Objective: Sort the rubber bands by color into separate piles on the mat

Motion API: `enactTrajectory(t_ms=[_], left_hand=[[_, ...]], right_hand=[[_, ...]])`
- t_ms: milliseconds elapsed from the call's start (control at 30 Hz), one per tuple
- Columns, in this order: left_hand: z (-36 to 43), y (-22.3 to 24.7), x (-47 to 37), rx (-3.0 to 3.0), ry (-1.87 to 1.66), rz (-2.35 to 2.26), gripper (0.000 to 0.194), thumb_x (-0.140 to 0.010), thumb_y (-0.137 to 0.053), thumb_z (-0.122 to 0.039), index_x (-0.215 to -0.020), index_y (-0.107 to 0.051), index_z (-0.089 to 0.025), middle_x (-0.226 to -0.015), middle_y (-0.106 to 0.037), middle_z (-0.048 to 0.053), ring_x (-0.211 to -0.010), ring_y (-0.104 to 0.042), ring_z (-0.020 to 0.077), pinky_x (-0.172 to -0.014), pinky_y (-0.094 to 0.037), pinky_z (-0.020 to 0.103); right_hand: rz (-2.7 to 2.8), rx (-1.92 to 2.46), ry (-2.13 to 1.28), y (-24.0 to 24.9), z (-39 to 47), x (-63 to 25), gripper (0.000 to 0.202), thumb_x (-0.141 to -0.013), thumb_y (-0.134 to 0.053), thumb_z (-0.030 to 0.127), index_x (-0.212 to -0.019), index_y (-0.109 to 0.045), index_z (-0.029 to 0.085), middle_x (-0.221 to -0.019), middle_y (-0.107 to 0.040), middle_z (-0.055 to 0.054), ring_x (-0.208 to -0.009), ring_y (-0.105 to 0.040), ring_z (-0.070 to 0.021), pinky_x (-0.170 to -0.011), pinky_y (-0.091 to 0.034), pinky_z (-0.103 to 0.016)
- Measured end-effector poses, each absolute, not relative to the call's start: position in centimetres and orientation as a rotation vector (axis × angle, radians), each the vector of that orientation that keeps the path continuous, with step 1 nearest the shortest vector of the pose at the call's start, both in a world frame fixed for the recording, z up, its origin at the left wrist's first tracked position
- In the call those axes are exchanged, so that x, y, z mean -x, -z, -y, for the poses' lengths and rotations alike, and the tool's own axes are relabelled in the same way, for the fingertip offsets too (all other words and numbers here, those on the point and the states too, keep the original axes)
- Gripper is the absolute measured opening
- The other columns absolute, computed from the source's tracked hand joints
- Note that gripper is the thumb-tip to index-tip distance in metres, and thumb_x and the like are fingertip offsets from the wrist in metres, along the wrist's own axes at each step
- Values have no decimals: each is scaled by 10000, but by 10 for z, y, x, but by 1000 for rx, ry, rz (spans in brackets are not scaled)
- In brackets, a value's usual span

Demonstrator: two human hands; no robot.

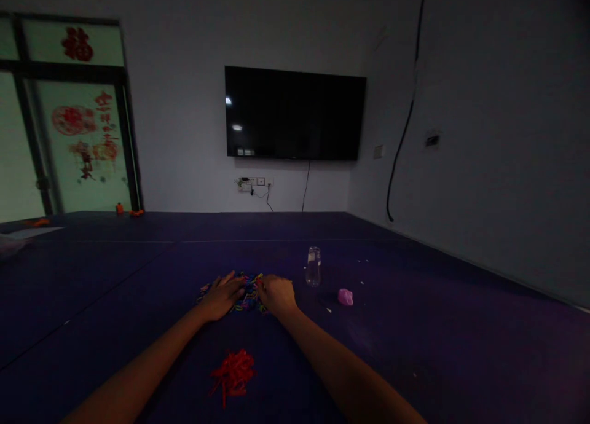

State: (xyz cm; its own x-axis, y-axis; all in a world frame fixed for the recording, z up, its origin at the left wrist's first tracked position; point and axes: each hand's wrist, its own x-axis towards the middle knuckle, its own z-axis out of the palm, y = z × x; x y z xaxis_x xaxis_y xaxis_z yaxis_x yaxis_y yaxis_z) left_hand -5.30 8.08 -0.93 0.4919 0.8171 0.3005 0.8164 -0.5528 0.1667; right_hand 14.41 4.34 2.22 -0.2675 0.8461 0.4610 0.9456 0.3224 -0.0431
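Note:
A spread pile of small multicoloured looped pieces, which look like paper clips [250,296], lies on the purple table between my two hands. My left hand [223,298] rests on the left side of the pile, palm down, fingers stretched out and apart. On the right side, my right hand [278,294] has its fingers curled in against the pieces; what they hold, if anything, is hidden. Nearer to me, between my forearms, is a separate heap of red strips [234,372].
A clear bottle [313,268] stands right of my right hand, with a pink lump [345,297] beyond it to the right. White scraps dot the purple table [442,338]. Small orange items [120,209] sit at the far left edge. A television [295,113] hangs on the wall.

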Motion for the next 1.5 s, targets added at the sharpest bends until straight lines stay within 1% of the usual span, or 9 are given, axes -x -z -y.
enactTrajectory(t_ms=[167,433,533,667,833,967,1067,1200,1500], left_hand=[[-80,10,53,-2709,-608,-1487,454,-959,-264,-457,-1303,-495,-274,-1343,-532,53,-1345,-322,260,-1068,-235,526],[-87,13,58,-2642,-845,-1525,450,-961,-288,-426,-1232,-563,-193,-1280,-582,87,-1269,-433,244,-1060,-302,471],[-91,15,60,-2623,-909,-1554,455,-963,-277,-432,-1190,-593,-196,-1241,-609,81,-1241,-463,239,-1049,-327,465],[-89,15,60,-2636,-857,-1564,471,-956,-277,-474,-1155,-613,-210,-1212,-627,78,-1259,-445,247,-1035,-340,467],[-84,10,59,-2592,-836,-1559,481,-953,-269,-474,-1160,-610,-206,-1199,-637,77,-1257,-450,255,-1059,-289,495],[-84,9,59,-2462,-923,-1561,496,-958,-234,-432,-1106,-650,-207,-1181,-651,65,-1214,-501,227,-1054,-321,421],[-82,7,59,-2379,-950,-1566,523,-951,-225,-443,-1090,-665,-197,-1202,-640,75,-1191,-524,228,-1037,-346,387],[-76,5,57,-2340,-947,-1587,506,-932,-268,-482,-1100,-662,-212,-1235,-621,72,-1171,-539,244,-1051,-324,408],[-73,3,56,-2395,-980,-1522,492,-934,-268,-439,-1002,-695,-205,-1184,-648,76,-1136,-558,237,-1042,-330,417]], right_hand=[[2185,1567,348,-20,-46,-145,285,-926,-410,313,-869,-658,184,-907,-704,-77,-790,-663,-189,-629,-425,-226],[2186,1574,343,-20,-46,-144,302,-926,-404,309,-857,-665,174,-907,-706,-88,-784,-664,-192,-630,-427,-225],[2200,1559,337,-20,-46,-144,286,-921,-414,297,-854,-663,173,-902,-706,-85,-787,-664,-189,-634,-426,-222],[2218,1552,342,-21,-45,-144,283,-917,-417,287,-862,-666,165,-916,-702,-98,-797,-663,-193,-639,-432,-231],[2222,1563,327,-24,-42,-143,294,-923,-409,292,-881,-669,162,-919,-703,-102,-800,-667,-191,-640,-436,-229],[2235,1580,339,-24,-43,-143,298,-927,-399,294,-871,-661,162,-911,-703,-103,-787,-670,-189,-627,-437,-227],[2243,1569,353,-22,-46,-143,302,-929,-394,288,-866,-660,160,-911,-703,-104,-786,-670,-185,-624,-434,-221],[2235,1545,359,-20,-47,-143,293,-925,-406,292,-866,-663,165,-909,-703,-100,-788,-669,-186,-633,-437,-224],[2231,1539,356,-19,-47,-143,303,-932,-393,291,-875,-662,162,-912,-700,-101,-792,-669,-185,-646,-439,-228]])
